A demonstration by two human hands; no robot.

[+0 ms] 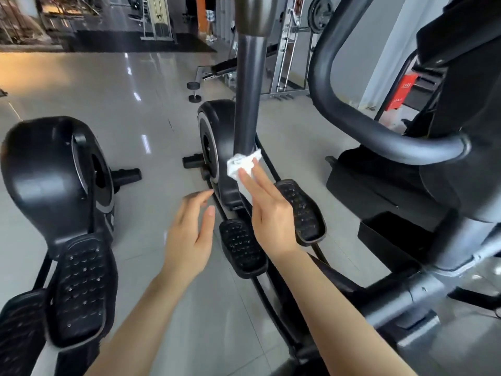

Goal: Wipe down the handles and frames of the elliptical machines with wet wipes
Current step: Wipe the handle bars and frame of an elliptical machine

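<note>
The right hand (pixel 267 213), fingers straight, presses a crumpled white wet wipe (pixel 242 165) against the smooth grey upright tube (pixel 247 104) of the middle elliptical, just above its glossy black flywheel housing (pixel 214 137). The left hand (pixel 189 234) hovers open and holds nothing, beside the studded oval pedals (pixel 242 248).

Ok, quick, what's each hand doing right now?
Left hand: open, fingers relaxed, holding nothing.
Right hand: open, straight fingers pressing the wet wipe against the grey upright post.

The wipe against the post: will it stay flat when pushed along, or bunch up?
Probably bunches: the wipe already looks crumpled and limp. Straight fingers of the right hand only press it to the post, so it may slip.
</note>
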